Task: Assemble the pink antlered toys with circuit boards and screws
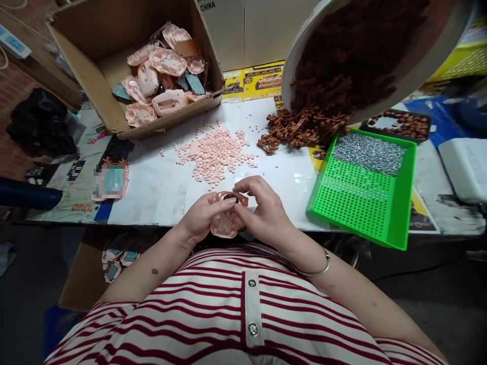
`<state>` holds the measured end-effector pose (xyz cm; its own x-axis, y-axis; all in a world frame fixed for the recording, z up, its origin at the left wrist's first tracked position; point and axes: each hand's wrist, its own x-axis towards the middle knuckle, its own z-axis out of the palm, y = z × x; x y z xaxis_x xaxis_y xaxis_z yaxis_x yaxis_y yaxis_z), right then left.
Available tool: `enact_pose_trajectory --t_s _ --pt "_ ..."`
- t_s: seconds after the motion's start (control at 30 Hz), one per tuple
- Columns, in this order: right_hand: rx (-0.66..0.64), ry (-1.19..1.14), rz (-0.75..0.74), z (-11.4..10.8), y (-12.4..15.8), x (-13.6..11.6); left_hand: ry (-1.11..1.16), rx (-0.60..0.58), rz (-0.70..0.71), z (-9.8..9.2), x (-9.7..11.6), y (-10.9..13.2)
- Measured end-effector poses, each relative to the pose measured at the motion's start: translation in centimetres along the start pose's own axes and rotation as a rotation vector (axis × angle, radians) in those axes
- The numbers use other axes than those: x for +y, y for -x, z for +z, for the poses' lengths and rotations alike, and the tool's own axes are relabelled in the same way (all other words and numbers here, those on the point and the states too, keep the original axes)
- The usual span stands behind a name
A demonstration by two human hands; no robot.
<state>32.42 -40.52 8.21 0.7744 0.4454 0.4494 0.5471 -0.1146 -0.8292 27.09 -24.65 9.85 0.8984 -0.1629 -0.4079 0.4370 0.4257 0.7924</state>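
Head view: my left hand [198,217] pinches an unclosed pink shell [221,226]; right hand [267,207] at it, grip unclear; pink bits [216,156] loose, far

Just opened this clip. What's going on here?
A person in a striped shirt holds a pink plastic shell at the table's edge, with the left hand gripping it and the right hand at its other side. Ahead lie loose small pink pieces and brown parts in front of a tipped tub. More pink shells fill part of a cardboard box; a green tray holds silvery metal pieces.
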Motion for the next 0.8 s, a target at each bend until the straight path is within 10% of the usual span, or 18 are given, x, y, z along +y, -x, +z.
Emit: enact_pose_trajectory --t_s 0.37,0.6,0.8 --pt "-0.5 -0.458 0.425 -2.2 2.5 3.3 0.04 0.368 0.238 -1.2 1.7 -0.5" --pt "-0.481 -0.723 0.371 -4.8 1.8 1.0 0.015 0.312 0.169 -2.8 0.5 -1.3" --pt "-0.198 -0.371 0.201 -4.2 -0.9 -0.7 -0.001 0.173 0.046 -1.9 -0.6 -1.1"
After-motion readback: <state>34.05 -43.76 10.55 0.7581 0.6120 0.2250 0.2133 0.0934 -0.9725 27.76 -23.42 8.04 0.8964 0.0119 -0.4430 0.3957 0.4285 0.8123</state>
